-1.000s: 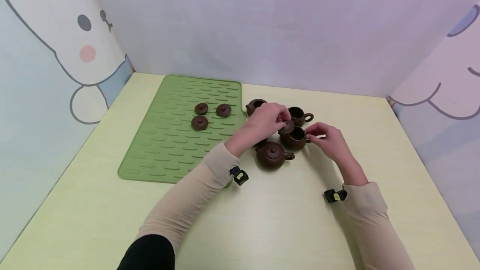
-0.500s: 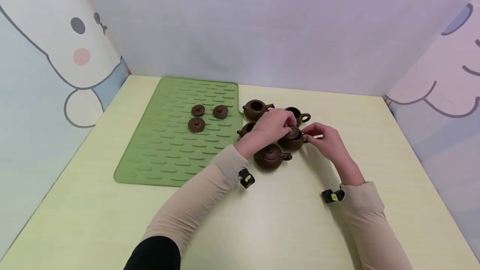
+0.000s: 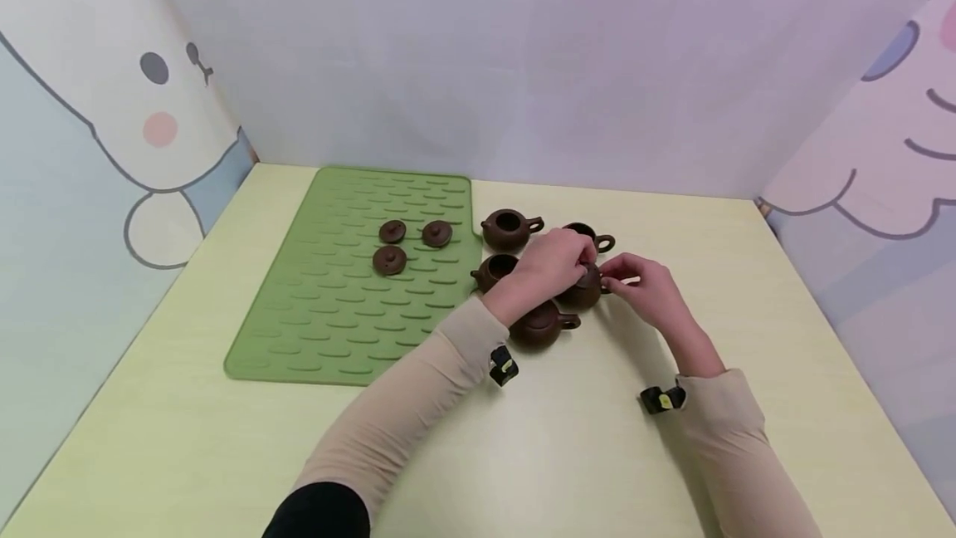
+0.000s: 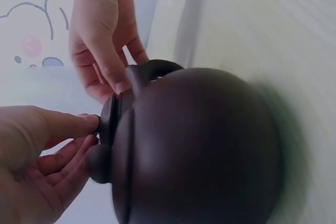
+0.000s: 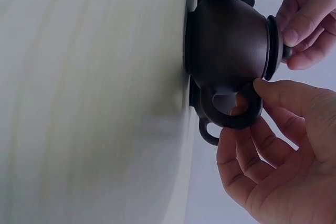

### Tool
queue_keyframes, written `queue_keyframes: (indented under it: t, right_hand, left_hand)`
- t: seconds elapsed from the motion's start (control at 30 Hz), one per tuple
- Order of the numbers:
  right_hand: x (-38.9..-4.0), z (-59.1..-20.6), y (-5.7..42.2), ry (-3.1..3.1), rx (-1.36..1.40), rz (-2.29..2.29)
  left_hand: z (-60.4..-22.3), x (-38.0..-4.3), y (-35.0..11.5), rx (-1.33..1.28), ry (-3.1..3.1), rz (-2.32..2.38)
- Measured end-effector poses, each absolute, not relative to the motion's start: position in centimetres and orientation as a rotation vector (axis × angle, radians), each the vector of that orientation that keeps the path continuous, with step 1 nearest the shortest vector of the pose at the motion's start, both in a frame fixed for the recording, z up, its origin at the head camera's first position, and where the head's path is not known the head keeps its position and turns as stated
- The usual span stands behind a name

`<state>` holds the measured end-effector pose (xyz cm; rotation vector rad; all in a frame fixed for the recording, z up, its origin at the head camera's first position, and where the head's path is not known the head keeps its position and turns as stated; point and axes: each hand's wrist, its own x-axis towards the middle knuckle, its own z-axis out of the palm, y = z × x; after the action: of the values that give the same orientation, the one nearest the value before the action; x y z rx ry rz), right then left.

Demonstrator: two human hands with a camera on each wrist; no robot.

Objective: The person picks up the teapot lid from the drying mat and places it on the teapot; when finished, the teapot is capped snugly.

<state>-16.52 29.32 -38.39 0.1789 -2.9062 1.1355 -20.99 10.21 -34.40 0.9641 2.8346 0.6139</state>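
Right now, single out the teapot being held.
The teapot nearest the right hand, which pinches its handle; the left hand holds its lid; no other teapot is held.

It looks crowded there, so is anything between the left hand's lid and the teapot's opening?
Nothing visible: the left hand pinches the lid right over the teapot, and the right hand holds the handle at its side.

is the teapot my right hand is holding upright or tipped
Upright: in the right wrist view, the teapot has its base toward the table and its top facing away, your right hand at its handle.
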Motion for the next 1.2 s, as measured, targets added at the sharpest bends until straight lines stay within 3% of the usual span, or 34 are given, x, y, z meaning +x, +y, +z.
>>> queue_keyframes:
  t: [0.63,1.2]
  right_hand:
    - [-16.1,-37.0,28.8,-2.841,0.203,1.111]
    - [-17.3,-34.7,25.5,-2.708,0.285,1.168]
  left_hand:
    - [-34.3,-21.1,8.4,0.945,2.783,0.721]
    - [-32.6,-23.2,0.7,0.720,2.747,0.962]
